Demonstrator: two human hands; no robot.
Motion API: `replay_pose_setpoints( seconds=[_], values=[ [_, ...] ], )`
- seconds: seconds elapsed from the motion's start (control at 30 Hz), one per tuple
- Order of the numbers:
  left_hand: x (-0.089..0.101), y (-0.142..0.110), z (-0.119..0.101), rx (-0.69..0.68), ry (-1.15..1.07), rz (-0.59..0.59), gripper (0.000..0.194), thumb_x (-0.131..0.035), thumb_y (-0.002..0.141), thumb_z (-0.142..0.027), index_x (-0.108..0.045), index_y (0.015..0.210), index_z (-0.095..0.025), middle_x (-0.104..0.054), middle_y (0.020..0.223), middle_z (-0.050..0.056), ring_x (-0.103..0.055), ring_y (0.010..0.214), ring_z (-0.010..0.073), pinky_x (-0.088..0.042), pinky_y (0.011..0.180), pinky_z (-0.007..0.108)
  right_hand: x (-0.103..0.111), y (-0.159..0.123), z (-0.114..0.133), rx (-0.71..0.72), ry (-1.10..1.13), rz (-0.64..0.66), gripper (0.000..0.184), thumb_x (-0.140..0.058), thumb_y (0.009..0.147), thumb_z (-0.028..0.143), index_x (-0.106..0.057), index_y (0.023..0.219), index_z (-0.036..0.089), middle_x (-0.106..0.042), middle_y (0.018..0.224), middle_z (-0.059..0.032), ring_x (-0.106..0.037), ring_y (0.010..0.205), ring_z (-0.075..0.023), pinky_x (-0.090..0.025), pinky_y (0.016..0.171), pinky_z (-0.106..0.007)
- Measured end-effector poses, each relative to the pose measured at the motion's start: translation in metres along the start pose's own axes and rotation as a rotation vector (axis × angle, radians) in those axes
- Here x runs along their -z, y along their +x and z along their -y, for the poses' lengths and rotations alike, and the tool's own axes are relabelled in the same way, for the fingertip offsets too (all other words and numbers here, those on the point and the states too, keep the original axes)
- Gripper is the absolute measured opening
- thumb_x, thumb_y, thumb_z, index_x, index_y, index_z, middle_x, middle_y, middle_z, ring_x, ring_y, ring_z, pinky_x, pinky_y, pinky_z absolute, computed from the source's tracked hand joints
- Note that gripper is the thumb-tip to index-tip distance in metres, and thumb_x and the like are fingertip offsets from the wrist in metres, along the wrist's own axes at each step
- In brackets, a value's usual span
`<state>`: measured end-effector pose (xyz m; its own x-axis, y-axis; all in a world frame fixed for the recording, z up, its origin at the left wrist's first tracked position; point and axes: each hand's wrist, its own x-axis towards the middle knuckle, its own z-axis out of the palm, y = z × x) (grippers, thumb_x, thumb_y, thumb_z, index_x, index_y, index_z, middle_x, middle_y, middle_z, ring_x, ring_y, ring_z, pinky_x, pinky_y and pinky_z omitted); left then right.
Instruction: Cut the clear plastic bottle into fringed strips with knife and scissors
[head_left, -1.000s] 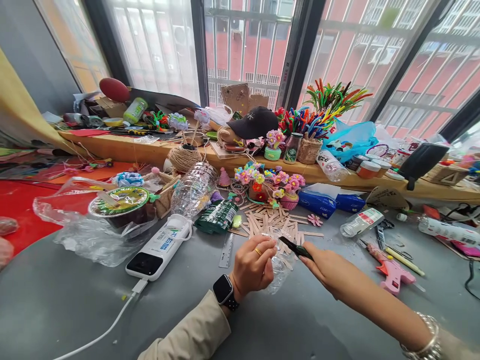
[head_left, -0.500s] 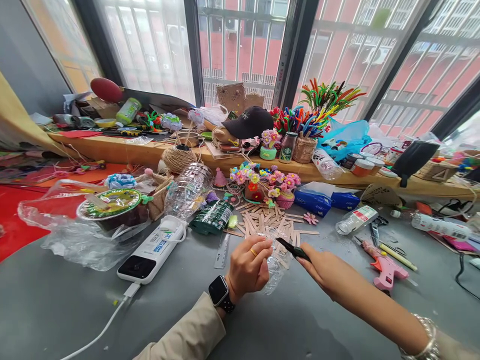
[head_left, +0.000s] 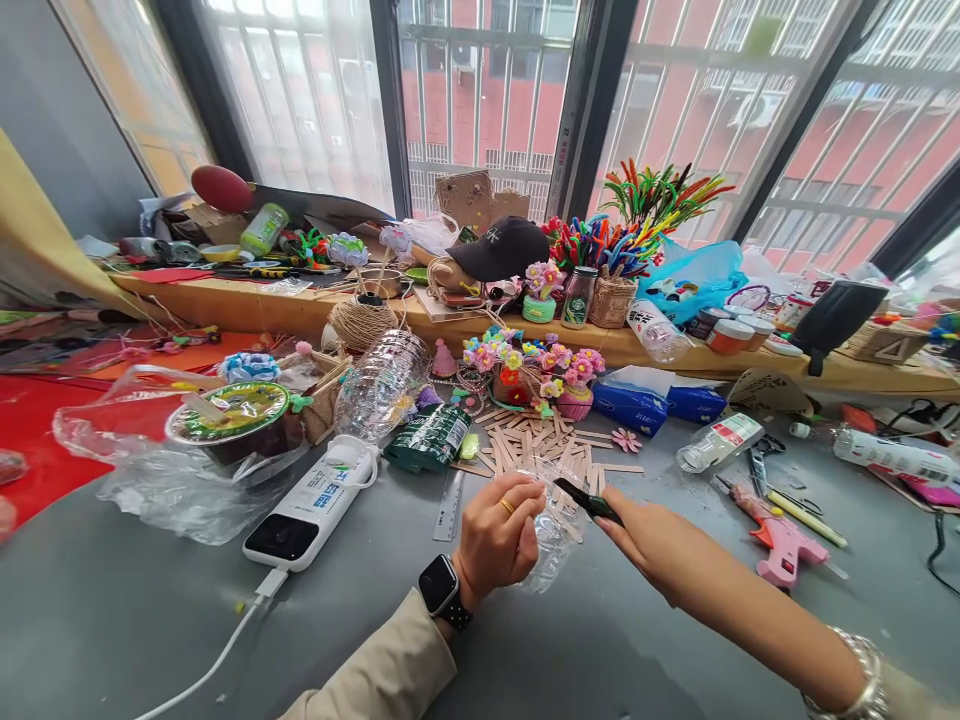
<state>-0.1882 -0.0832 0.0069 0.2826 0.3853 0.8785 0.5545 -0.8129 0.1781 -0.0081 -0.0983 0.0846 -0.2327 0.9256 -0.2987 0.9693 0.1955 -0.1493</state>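
My left hand [head_left: 499, 532], wearing a ring and with a watch at the wrist, is closed around a piece of clear plastic bottle [head_left: 555, 545]. Much of that plastic is hidden by the fingers. In my right hand [head_left: 637, 535] is a black utility knife [head_left: 589, 502], its tip pointing left at the upper edge of the plastic. Whether the blade touches it I cannot tell. Behind both hands lies a loose pile of wooden craft sticks [head_left: 529, 440]. A clear ruler [head_left: 448, 507] rests just left of my left hand.
To the left are a white power bank [head_left: 311, 505] with a cable and a lidded bowl [head_left: 229, 430] in a plastic bag. A pink glue gun [head_left: 787, 545], scissors [head_left: 759, 460] and a clear bottle [head_left: 718, 443] lie right. Crocheted flowers [head_left: 574, 375] stand behind the sticks.
The whole view has shifted slightly, so the table things appear a little further right. Both hands keep their grips, with the knife still at the plastic.
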Motion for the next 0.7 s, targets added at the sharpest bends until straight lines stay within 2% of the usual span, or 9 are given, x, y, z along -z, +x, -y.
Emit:
replay_pose_setpoints(
  seconds=[0.23,0.7],
  values=[
    [-0.0001,0.0001,-0.0011,-0.007,0.005,-0.001,0.025,-0.037,0.069,-0.009,-0.057,0.082,-0.016,-0.067,0.087,0.006,-0.060,0.088,0.0199,-0.052,0.077,0.035,-0.0083,0.0005,-0.0043,0.006,-0.006,-0.048,0.029,-0.027,0.089,0.029,-0.046,0.108,0.017,-0.069,0.085,-0.0125,-0.065,0.078,-0.0257,-0.031,0.051,-0.025],
    [-0.0010,-0.0010,-0.0039,-0.035,-0.004,0.024,0.024,-0.037,0.069,-0.012,-0.058,0.081,-0.016,-0.067,0.085,0.006,-0.060,0.086,0.0190,-0.052,0.076,0.034,-0.0040,-0.0030,-0.0012,-0.012,-0.038,-0.023,0.029,-0.026,0.090,0.029,-0.048,0.104,0.017,-0.070,0.083,-0.0131,-0.065,0.075,-0.0255,-0.030,0.050,-0.024]
  ],
)
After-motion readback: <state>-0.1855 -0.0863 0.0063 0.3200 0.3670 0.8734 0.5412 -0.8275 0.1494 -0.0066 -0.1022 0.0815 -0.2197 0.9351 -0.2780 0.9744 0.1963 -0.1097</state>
